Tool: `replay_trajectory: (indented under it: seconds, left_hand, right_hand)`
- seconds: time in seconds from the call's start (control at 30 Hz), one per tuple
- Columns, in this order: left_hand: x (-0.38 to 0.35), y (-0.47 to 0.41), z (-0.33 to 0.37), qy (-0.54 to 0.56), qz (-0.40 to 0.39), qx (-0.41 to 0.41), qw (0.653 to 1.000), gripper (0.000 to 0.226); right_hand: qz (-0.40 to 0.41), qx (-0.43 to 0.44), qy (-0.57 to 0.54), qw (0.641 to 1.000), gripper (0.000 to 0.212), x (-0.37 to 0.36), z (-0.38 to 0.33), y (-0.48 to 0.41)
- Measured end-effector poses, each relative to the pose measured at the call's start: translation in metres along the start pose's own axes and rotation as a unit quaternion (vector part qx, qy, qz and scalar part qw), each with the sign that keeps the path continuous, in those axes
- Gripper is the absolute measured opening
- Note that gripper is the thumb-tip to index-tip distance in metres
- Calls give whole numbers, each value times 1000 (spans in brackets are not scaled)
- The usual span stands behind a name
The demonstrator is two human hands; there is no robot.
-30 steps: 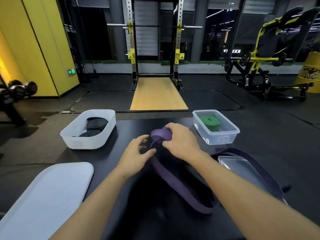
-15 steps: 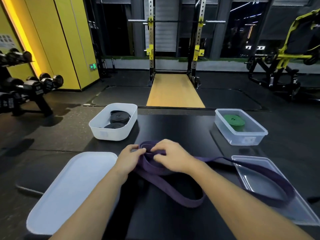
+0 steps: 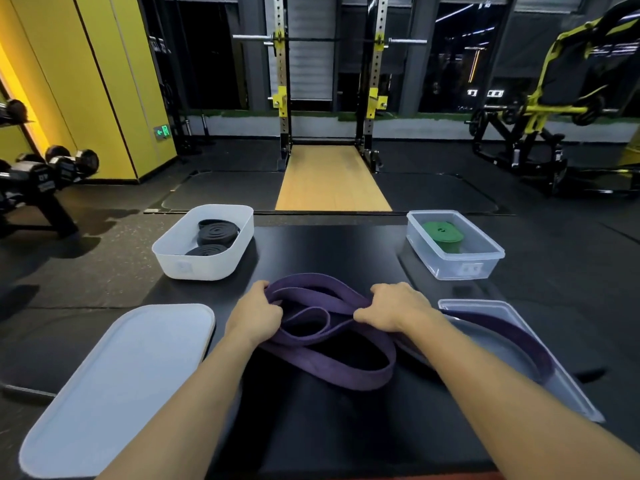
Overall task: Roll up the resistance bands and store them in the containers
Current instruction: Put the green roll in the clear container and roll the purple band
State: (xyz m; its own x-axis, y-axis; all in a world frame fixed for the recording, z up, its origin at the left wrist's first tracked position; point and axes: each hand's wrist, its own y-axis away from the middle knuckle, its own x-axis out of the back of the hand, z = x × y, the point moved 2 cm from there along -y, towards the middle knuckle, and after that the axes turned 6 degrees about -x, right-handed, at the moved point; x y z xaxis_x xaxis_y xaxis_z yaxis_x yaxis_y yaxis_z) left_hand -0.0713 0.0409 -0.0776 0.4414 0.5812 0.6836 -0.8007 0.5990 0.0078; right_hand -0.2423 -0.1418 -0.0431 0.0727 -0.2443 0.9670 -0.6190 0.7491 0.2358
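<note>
Head view: left hand [image 3: 254, 315] and right hand [image 3: 393, 308] both grip the loose purple rubber resistance band [image 3: 343, 370], which lies looped between them on the black counter [image 3: 329, 247].

The purple resistance band [image 3: 332, 358] is a wide, flat strap lying in loose, unrolled loops on the dark tabletop, pinched at one end under the left hand's fingers [image 3: 266, 296] and gathered again under the right hand's fingers [image 3: 367, 315]; a slack loop sags between and below both sets of fingers, and its tail runs off past the right fingers over a clear lid. Beyond the left fingers sits the white container [image 3: 194, 268] holding two tightly coiled black bands [image 3: 217, 231] (one leaning on the other). Beyond the right fingers stands the clear container [image 3: 485, 261] with one rolled green band [image 3: 443, 232] lying flat.
</note>
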Motion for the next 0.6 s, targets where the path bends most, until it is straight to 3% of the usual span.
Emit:
replay_trajectory:
  seconds: [0.13,0.3,0.37,0.47,0.6]
  left_hand:
    - [3,-3,2,-6,-21,0,1000,43]
    - [6,-8,-2,18,3,17,1000,45]
    - [8,-9,-4,34,18,32,999,44]
    - [7,-9,-5,47,41,45,997,42]
    - [1,-8,-5,52,60,58,995,34]
  right_hand:
    - [-116,-4,41,992,46,8,2,0]
    - [-183,33,104,977,59,14,2,3]
    - [-205,39,108,972,55,14,4,4]
    - [-189,43,87,977,33,17,8,3]
    - [-116,4,91,989,44,14,16,1]
